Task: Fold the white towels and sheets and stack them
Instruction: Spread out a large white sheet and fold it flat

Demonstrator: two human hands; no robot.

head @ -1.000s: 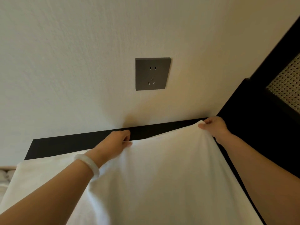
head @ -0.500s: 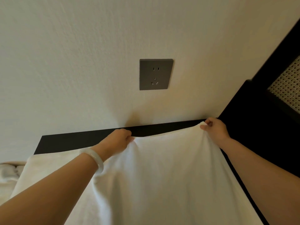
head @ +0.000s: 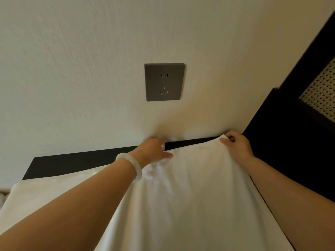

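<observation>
A white sheet (head: 190, 196) lies spread over a dark table (head: 72, 162) that stands against the wall. My left hand (head: 154, 151) grips the sheet's far edge near its middle, thumb on top, and the cloth bunches just behind it. Close to the wall, my right hand (head: 235, 147) pinches the sheet's far right corner. The edge between the two hands is lifted a little off the table. Under the sheet on the left, another white layer of cloth (head: 54, 194) shows, lying flat.
A grey wall socket (head: 164, 82) sits on the cream wall above the hands. Dark furniture with a woven cane panel (head: 322, 98) rises at the right, close to my right arm. A strip of bare table shows at the back left.
My left hand has slid right along the far edge towards my right hand and closer to the wall, bunching the cloth. My right hand has kept hold of its corner.
</observation>
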